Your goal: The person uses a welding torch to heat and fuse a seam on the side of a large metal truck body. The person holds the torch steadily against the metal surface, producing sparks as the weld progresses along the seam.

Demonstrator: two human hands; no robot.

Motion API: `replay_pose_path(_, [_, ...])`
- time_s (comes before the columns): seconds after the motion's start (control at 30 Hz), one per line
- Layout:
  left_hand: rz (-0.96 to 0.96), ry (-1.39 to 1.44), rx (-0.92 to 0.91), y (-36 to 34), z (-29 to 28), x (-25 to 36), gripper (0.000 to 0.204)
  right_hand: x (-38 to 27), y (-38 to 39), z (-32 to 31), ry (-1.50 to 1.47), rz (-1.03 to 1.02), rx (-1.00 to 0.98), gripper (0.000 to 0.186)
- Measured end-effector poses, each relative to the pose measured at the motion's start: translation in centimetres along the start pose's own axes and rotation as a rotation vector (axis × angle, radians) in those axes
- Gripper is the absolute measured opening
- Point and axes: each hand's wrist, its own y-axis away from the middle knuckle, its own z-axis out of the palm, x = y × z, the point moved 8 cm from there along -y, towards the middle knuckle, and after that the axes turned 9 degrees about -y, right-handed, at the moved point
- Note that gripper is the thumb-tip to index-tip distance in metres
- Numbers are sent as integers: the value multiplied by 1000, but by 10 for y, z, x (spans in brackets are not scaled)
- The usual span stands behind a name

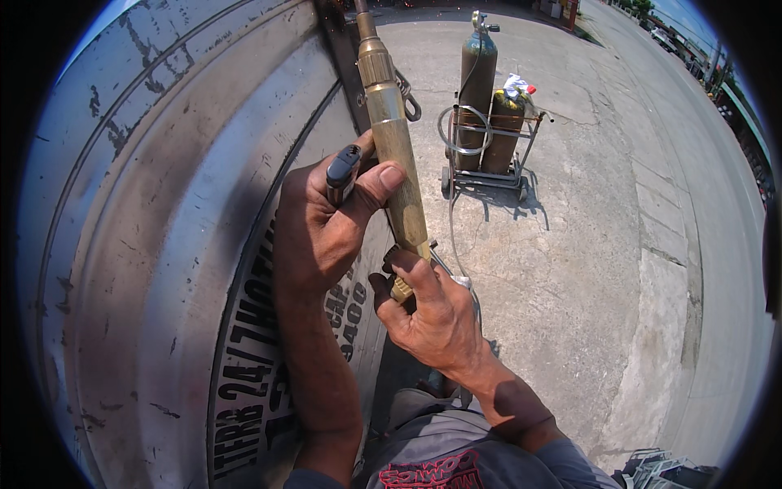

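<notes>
A brass cutting torch points away from me, upright in the picture, with its upper end near the top edge and a few small sparks around it. My left hand is closed on the knurled barrel, thumb across it, and also holds a small black lighter-like object. My right hand has fingers bent around the brass valve knob at the torch's lower end. A thin hose runs from near this hand toward the cart.
A painted, ribbed metal panel with stencilled lettering fills the left side. Two gas cylinders stand on a wheeled cart on concrete ahead, with coiled hose. A road runs along the right, with distant vehicles. Metal frames lie at the lower right.
</notes>
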Motion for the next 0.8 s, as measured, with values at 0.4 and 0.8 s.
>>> replay_pose_path(0.4, [2,38,8,-1,4,3,48,-2,0,-1,-17,-113,17,78])
replay_pose_path(0.8, [-3,-8,-7,1,4,-2,46,-1,-2,-5,-73,-100,47,54])
